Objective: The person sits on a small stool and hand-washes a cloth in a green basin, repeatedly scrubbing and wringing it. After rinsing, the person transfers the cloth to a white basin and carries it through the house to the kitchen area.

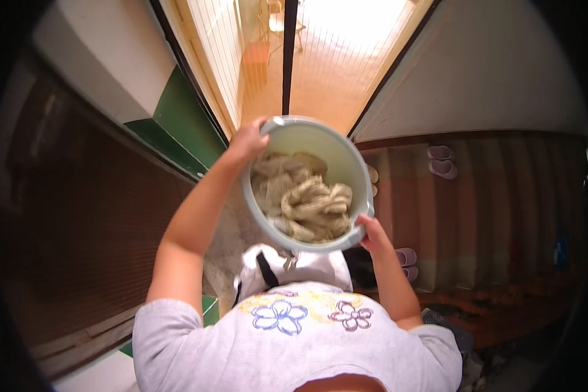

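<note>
In front of my body I hold a round, pale grey-green bucket (346, 144) by its rim, tilted so that its inside faces me. Bunched, crumpled cloth (317, 206) in beige and grey-brown lies in it, slightly blurred. My left hand (249, 140) grips the rim at the upper left, fingers closed over the edge. At the lower right of the rim, my right hand (373, 233) is closed on the bucket too; some of its fingers are hidden behind the wall.
Beyond the bucket stands a dark-framed screen door (287, 59) with a bright room behind it. Striped steps or matting (483, 209) lie to the right, with pink slippers (442, 162) on them. A green-and-white wall (176, 124) and a dark slatted panel (85, 215) flank the left.
</note>
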A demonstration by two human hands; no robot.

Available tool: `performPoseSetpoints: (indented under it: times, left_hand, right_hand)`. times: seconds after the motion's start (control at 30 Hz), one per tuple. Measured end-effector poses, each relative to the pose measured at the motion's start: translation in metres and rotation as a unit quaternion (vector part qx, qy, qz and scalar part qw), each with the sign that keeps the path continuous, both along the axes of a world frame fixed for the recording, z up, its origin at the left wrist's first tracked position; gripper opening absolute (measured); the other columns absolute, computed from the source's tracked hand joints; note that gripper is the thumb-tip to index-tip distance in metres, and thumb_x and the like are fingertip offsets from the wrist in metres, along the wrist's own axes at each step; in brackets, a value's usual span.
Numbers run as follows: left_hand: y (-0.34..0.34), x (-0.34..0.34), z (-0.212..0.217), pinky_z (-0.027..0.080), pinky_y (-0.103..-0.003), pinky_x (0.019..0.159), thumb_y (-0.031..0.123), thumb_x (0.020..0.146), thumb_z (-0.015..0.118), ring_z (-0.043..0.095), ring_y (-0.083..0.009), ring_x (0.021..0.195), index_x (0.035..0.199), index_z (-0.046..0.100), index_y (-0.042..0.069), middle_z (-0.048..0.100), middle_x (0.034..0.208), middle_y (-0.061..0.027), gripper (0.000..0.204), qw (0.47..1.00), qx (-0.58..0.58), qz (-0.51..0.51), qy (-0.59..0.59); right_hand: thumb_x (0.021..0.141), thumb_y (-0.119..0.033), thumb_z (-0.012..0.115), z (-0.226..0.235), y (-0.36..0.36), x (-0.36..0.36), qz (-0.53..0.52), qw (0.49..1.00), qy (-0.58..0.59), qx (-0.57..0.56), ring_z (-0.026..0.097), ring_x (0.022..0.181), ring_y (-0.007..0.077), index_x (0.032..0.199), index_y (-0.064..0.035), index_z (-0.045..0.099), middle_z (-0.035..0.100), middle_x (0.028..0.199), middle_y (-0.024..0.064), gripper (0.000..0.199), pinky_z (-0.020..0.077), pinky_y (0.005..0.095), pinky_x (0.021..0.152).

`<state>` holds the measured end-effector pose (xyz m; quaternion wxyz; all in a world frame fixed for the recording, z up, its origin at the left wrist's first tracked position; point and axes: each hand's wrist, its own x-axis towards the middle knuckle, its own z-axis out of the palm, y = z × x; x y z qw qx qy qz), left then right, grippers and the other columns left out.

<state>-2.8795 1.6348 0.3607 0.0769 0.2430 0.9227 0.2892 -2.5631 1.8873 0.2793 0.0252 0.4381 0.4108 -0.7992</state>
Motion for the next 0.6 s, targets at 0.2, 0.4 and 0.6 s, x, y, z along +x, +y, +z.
performPoseSetpoints:
  times: [0.2, 0.4, 0.6]
  left_hand:
    - [0.053, 0.029, 0.040, 0.042, -0.043, 0.096, 0.029, 0.079, 0.066, 0.049, -0.0350, 0.118, 0.130, 0.049, 0.009, 0.059, 0.118, -0.0166, 0.058, 0.973, -0.213, 0.059, 0.065]
    - [0.107, 0.067, 0.009, 0.031, -0.044, 0.106, 0.028, 0.082, 0.064, 0.033, -0.0408, 0.128, 0.146, 0.018, 0.010, 0.025, 0.143, -0.0204, 0.080, 0.980, 0.097, 0.050, 0.166]
    - [0.177, 0.071, 0.040, 0.030, -0.045, 0.107, 0.027, 0.082, 0.063, 0.026, -0.0426, 0.132, 0.147, 0.009, 0.008, 0.020, 0.144, -0.0205, 0.087, 0.990, 0.126, -0.049, 0.037]
  right_hand:
    - [0.071, -0.007, 0.058, 0.002, -0.015, 0.015, -0.034, 0.998, -0.022, -0.046, 0.058, 0.069, 0.0211, 0.085, -0.0018, 0.054, 0.056, 0.080, 0.0063, 0.016, 0.0510, 0.0342, 0.063]
    - [0.068, -0.002, 0.057, 0.010, -0.043, 0.027, -0.109, 0.987, -0.037, -0.114, 0.058, 0.071, 0.0215, 0.086, -0.0011, 0.053, 0.054, 0.079, 0.0065, 0.018, 0.0510, 0.0345, 0.064]
    - [0.076, -0.006, 0.056, -0.002, -0.064, 0.049, -0.169, 0.966, -0.023, -0.194, 0.056, 0.075, 0.0206, 0.080, -0.0055, 0.053, 0.054, 0.080, 0.0052, 0.005, 0.0508, 0.0360, 0.072]
